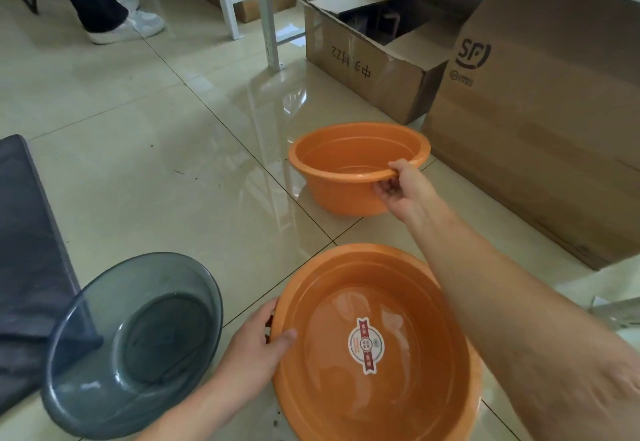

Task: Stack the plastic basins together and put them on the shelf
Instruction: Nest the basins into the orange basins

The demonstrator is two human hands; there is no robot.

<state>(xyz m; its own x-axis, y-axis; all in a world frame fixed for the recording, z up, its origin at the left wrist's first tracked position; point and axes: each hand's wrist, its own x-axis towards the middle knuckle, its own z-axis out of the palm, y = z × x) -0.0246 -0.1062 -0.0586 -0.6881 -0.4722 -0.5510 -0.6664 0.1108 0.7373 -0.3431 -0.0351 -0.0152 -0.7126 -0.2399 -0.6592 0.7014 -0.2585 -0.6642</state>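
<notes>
A large orange basin (408, 388) with a round sticker inside lies on the tiled floor in front of me. My left hand (258, 343) grips its left rim, thumb inside. Farther off stands a small orange basin (332, 194). My right hand (403, 186) holds its near rim, thumb on top and fingers underneath. A translucent grey basin (138, 340) sits tilted at the lower left, leaning against a dark object. No hand touches it.
Large cardboard boxes (540, 122) stand at the right, an open one (377, 59) behind the small basin. White metal frame legs (268, 21) rise at the back. A person's legs and white shoes (128, 25) are at the top left. A dark padded object (31, 250) lies left.
</notes>
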